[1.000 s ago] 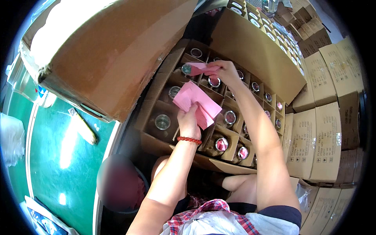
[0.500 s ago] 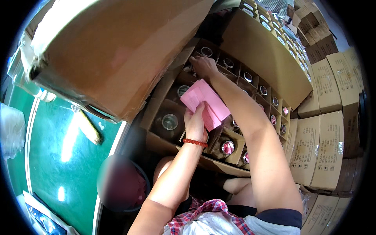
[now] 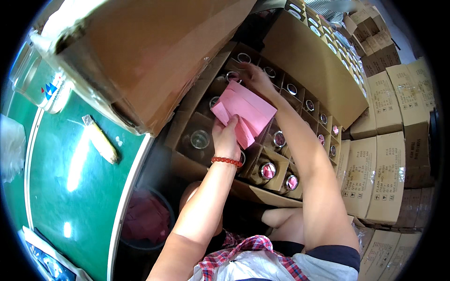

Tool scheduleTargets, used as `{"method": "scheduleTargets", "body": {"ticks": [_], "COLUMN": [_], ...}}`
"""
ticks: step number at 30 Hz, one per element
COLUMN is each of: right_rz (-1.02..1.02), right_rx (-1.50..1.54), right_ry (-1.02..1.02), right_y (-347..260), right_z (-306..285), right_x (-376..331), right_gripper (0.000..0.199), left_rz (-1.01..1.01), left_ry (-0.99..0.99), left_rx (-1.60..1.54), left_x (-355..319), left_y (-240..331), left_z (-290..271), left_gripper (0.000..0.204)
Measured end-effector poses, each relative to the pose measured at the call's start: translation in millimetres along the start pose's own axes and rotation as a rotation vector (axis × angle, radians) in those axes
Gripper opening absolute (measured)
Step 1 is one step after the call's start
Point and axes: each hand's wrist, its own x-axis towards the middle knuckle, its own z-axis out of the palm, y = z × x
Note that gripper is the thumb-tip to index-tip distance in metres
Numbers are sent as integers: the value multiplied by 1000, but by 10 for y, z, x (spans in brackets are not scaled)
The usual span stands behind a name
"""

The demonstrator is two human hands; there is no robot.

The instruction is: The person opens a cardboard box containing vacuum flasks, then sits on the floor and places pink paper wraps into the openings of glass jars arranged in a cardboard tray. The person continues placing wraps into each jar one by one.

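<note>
My left hand [image 3: 226, 136] holds a stack of pink paper slips [image 3: 246, 110] above an open cardboard box [image 3: 187, 164] divided into cells. Round glass jars stand in the cells; some show pink inside [image 3: 268, 170], others look clear [image 3: 200, 139]. My right hand [image 3: 253, 75] reaches to the far cells, fingers down at a jar [image 3: 233, 76]; whether it holds a slip is hidden. A red bead bracelet [image 3: 227, 161] circles my left wrist.
A large cardboard box [image 3: 140, 51] rests on the green table [image 3: 61, 187] at left, with a yellow tool [image 3: 102, 143] on it. A dark bin with pink scraps [image 3: 145, 220] stands below. Stacked sealed cartons [image 3: 384, 164] fill the right.
My right hand has moved from the pink stack out to the far cells of the box. My left hand has shifted the stack slightly.
</note>
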Motion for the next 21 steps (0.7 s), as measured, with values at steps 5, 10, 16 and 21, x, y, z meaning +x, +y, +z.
{"method": "scheduleTargets", "body": {"ticks": [5, 10, 16, 21], "right_rz": [729, 729, 555, 157], "right_rx": [1033, 1131, 744, 104], "right_ry": [46, 173, 228, -203], "right_y": [-946, -795, -649, -932], "right_z": [-394, -194, -635, -617], "right_x": [-686, -1284, -1030, -647], "right_gripper": [32, 29, 24, 20], "left_rz": [11, -41, -311, -649], "left_ry": [15, 64, -209, -1074], "left_rx": [-47, -24, 189, 661], "left_x": [71, -77, -381, -551], "left_y": [73, 33, -183, -82], "left_z": [-89, 5, 21, 21], "left_gripper": [28, 23, 21, 26]}}
